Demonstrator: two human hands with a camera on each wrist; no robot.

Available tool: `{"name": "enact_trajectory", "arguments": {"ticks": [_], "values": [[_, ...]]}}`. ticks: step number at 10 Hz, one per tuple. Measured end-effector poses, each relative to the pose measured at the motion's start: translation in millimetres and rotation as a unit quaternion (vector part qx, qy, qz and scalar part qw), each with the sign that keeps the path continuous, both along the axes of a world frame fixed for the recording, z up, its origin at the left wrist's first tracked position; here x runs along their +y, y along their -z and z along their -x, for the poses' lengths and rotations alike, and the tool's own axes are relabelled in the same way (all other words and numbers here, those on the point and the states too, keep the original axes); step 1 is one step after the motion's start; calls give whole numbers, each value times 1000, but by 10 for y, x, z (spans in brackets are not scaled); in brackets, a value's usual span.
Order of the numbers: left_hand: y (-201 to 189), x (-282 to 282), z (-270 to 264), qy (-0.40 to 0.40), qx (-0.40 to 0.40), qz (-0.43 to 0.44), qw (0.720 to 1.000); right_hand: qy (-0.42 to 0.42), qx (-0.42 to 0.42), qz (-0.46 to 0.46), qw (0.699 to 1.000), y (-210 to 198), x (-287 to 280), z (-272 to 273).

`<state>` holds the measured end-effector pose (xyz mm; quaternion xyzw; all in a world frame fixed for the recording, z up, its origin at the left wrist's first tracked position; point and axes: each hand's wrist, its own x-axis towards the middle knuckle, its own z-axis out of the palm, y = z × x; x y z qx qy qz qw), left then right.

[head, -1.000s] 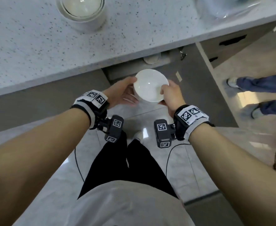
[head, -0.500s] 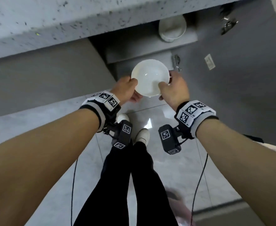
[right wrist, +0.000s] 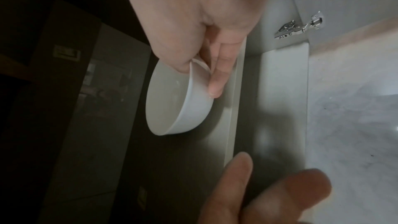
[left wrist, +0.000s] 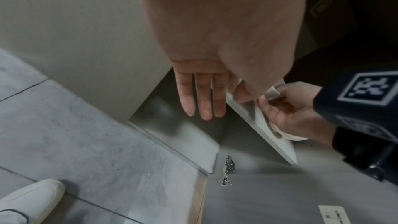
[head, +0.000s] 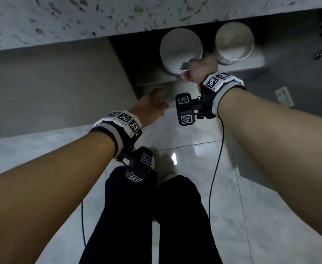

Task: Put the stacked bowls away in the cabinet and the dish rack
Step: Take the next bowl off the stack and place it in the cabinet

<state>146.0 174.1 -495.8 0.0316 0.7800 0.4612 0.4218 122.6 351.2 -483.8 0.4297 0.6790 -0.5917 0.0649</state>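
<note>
A: Where's the bowl (right wrist: 178,101) relative to the shelf (right wrist: 233,117)?

B: On the shelf inside the cabinet (head: 122,60), close to the shelf's front edge, mouth up. The right hand (head: 201,70) pinches its near rim, thumb inside and a finger (right wrist: 217,81) down the outer wall. Whether the base bears fully on the shelf I cannot tell.

A: And the left hand (head: 152,107)?

B: Holding nothing, its fingers (left wrist: 201,94) straight and relaxed, below the shelf's front edge and out of the cabinet. So the right hand is the nearer one, and it alone has the bowl.

A: What does the next move turn on?

B: The bowl lies ahead of the right hand, deeper in than the wrist. It is round, so no long axis matters. I'd judge the hand only has to let go and come straight back toward the shelf's front edge.

A: Anything beside it?

B: A second bowl (head: 234,44) on the same shelf, just right of the held one, apart from it. A careless withdrawal could clip it.

A: Any writing?

B: A pale sticker (head: 283,97) on the door (head: 299,77), right of the shelf; its print is too small to read. The wristbands (head: 221,80) carry black-and-white square codes, no words.
</note>
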Motion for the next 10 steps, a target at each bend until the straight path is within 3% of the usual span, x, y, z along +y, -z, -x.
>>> {"name": "enact_trajectory", "arguments": {"ticks": [1,2,3,4,5,6,7,8,10], "values": [[33,9,62,46,25,-3,999,-17,11,-17,1000,114,18,97],[40,16,110,72,35,-4,997,30,22,25,999,162,3,149],[8,-20,144,116,53,4,992,-105,-36,-81,990,146,-10,169],[-112,-115,111,134,70,31,988,7,9,32,999,55,-81,122],[-419,-223,-62,128,51,39,990,45,5,-31,998,-59,-123,-147],[-804,-317,-309,141,44,44,988,-38,-24,-115,992,-313,-141,-694],[-1374,-380,-548,152,40,49,986,-67,3,-142,988,-909,-309,-1276],[-2038,-427,-647,176,70,46,981,-44,42,-91,994,-1774,-553,-1537],[-3063,-516,-270,139,203,6,969,-70,160,-133,976,-2854,-600,-1154]]}}
